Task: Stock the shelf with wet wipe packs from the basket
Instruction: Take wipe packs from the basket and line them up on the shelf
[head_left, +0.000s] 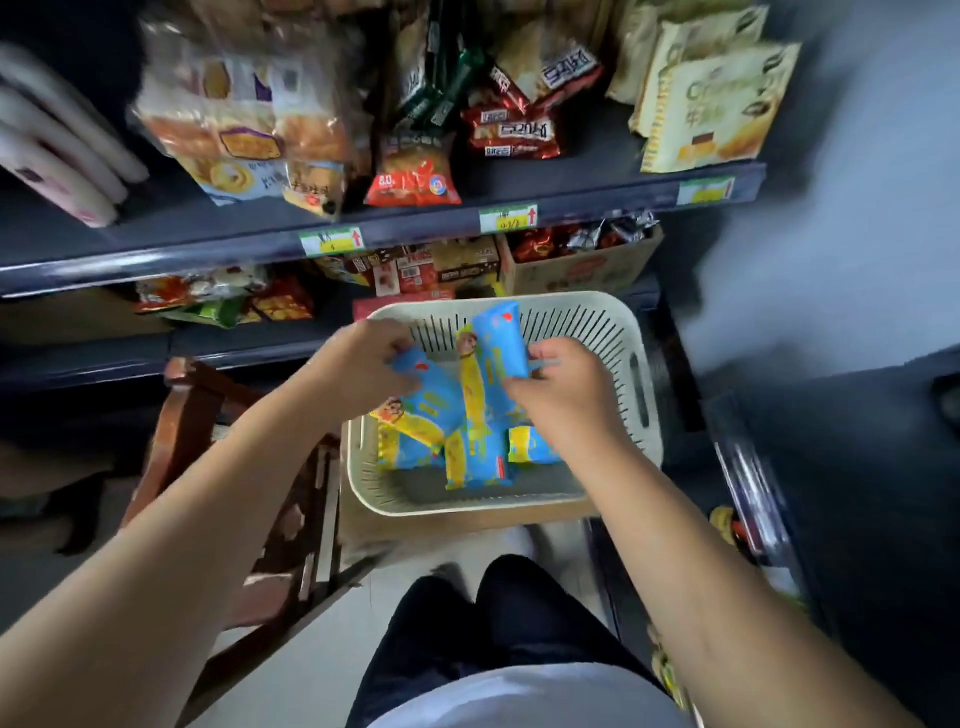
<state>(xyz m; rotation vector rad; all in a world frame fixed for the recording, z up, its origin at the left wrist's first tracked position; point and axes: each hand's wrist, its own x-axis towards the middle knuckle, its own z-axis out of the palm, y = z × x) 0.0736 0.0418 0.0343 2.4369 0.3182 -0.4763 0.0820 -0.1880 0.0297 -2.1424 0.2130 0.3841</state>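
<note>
Frame centre: left grip (363, 358) pinches a tilted wet wipe pack (423, 402), right grip (566, 395) holds an upright pack (496, 338), both inside the basket (647, 415). Lift each clear of the rim before reaching the shelf (415, 226).

One head-worn wide-angle camera faces forward and down, close above the basket (597, 317), with the shelf (415, 228) directly ahead.

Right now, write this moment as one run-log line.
left hand: grips wipe pack | right hand: grips upright pack | basket: more packs inside
</note>
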